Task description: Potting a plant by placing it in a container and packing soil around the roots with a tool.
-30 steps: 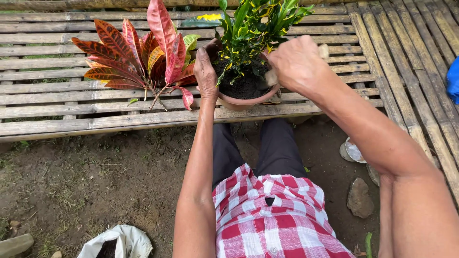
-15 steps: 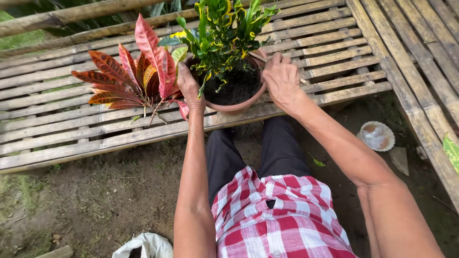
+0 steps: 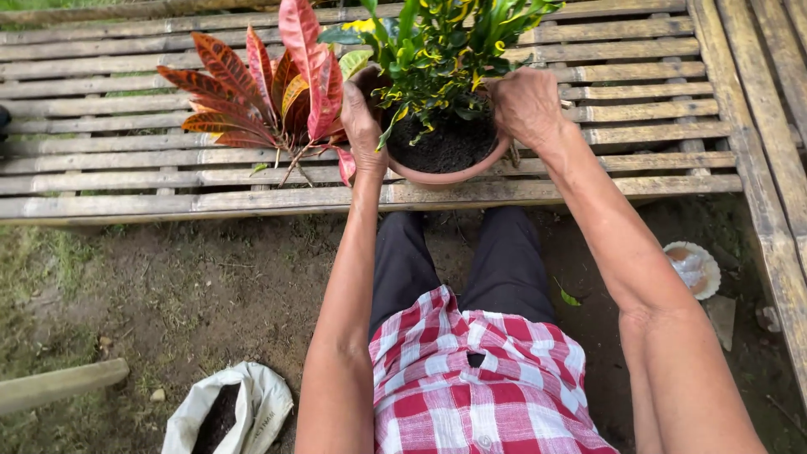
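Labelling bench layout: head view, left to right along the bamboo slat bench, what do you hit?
Red-and-orange-leaved croton cutting lying on the slats → left hand on the pot's left rim → round terracotta pot of dark soil with a green-and-yellow plant → right hand on its right rim → bare bamboo slats.

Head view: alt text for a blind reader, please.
Both hands, left and right, grip a clay pot of soil holding a green-yellow plant on a bamboo bench. A red-leaved cutting lies beside it.

Terracotta pot [image 3: 437, 175], red-orange leaves [image 3: 252, 92], red-white checked shirt [image 3: 471, 378]
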